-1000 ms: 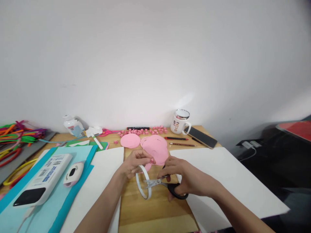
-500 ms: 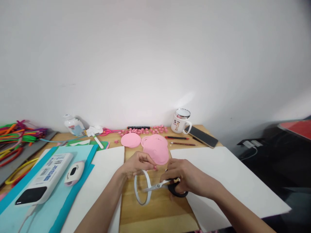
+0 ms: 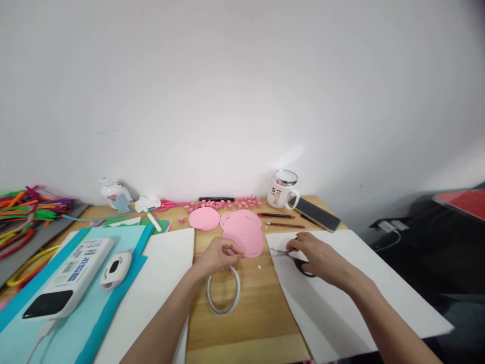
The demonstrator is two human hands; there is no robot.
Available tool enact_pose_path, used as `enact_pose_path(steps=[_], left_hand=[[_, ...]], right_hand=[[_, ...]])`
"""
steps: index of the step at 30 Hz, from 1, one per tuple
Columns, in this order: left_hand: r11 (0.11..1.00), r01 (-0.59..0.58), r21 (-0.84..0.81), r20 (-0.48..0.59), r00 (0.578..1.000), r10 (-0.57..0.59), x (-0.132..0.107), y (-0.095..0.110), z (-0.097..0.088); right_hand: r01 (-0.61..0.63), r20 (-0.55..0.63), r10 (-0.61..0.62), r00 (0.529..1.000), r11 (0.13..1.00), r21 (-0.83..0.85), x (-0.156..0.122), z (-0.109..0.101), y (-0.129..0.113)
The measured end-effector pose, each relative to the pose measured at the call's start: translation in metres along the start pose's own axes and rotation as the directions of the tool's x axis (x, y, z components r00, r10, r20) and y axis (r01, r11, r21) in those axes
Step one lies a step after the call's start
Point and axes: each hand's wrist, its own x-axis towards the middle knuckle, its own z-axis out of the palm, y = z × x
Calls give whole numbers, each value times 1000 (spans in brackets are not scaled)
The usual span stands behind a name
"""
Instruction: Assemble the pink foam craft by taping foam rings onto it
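Note:
My left hand point(image 3: 219, 257) is closed at the middle of the table, with a narrow white roll of tape point(image 3: 237, 290) hanging beneath its fingers. Thumb and forefinger are pinched together near the pink paper circles point(image 3: 244, 232); whatever is at their tips is too small to make out. Over the right-hand white sheet, my right hand point(image 3: 316, 255) has its fingers on the black handles of a pair of scissors point(image 3: 290, 254), whose blades point left. A tiny white scrap point(image 3: 259, 267) lies on the wood between the hands.
Small pink rolled pieces point(image 3: 215, 204) lie behind the circles. A white mug point(image 3: 280, 192), a phone point(image 3: 318, 214) and pencils point(image 3: 286, 225) are at the back right. On the left are blue sheets point(image 3: 129, 237) bearing a white device point(image 3: 71, 278), a glue bottle point(image 3: 115, 195) and pipe cleaners point(image 3: 34, 212).
My right hand has carried the scissors away from the tape roll, right and back onto the white sheet. The tape roll has turned to face me more, and a tiny scrap now shows on the table.

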Motion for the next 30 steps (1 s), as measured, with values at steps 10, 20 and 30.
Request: enact_pose_path(steps=[10, 20, 30], left_hand=[[991, -127, -30, -119, 985, 123, 6, -5, 3], [987, -67, -148, -91, 994, 54, 4, -3, 5], [981, -95, -168, -150, 986, 70, 2, 0, 7]], right_hand=[[-102, -50, 104, 993, 994, 40, 19, 15, -7], [-185, -46, 194, 980, 970, 155, 33, 35, -3], [-163, -66, 168, 984, 984, 74, 28, 40, -7]])
